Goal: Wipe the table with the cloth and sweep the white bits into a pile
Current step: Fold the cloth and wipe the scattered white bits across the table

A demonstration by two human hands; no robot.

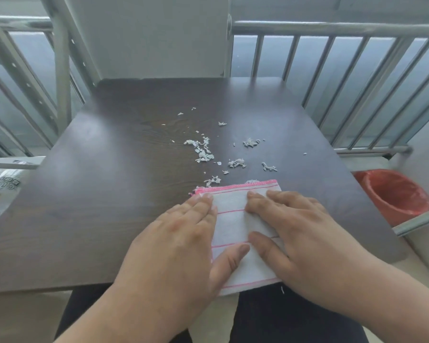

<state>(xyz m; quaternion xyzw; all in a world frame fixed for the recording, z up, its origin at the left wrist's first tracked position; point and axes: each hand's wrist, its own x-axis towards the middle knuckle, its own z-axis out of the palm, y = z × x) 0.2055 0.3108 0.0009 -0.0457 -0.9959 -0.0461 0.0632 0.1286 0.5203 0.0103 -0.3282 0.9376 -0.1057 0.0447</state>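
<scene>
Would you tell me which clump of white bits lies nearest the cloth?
The clump just beyond the cloth's far-left corner; the others lie farther up the table.

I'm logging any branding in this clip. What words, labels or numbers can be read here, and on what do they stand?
Clear plastic bag at the table's left edge: dark block print, too blurred and cut off to read.
Cloth, red bin and railing: no text visible.
</scene>
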